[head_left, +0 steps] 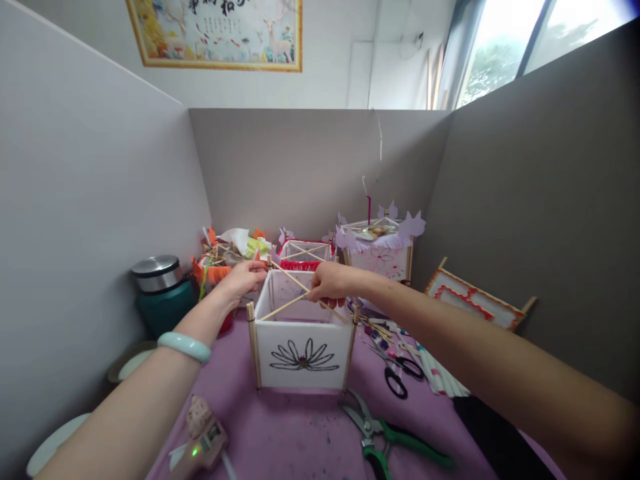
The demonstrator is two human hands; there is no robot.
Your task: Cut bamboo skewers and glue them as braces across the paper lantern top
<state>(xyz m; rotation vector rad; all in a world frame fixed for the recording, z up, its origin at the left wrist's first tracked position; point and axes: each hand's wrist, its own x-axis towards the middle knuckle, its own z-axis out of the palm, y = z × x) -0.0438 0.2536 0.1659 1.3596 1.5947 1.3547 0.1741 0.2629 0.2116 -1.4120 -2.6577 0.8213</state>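
Note:
A white four-sided lantern [305, 378] with wooden corner posts stands in front of me, a black flower outline drawn on its near panel. Two thin wooden sticks [283, 308] cross over its open top. My right hand [330, 283] is closed around a crossing stick near the middle, its fingertips partly hidden. At the far left corner, my left hand [247, 272] has its fingers closed at the corner post. A pale green bangle [184, 345] is on the left wrist.
Green-handled pruning shears [373, 427], black-handled scissors [395, 373] and a lit glue gun [205, 440] lie on the purple cloth [285, 433]. A teal flask [163, 297] stands left. Behind are decorated lanterns [380, 260]. Grey partitions [310, 167] enclose the table.

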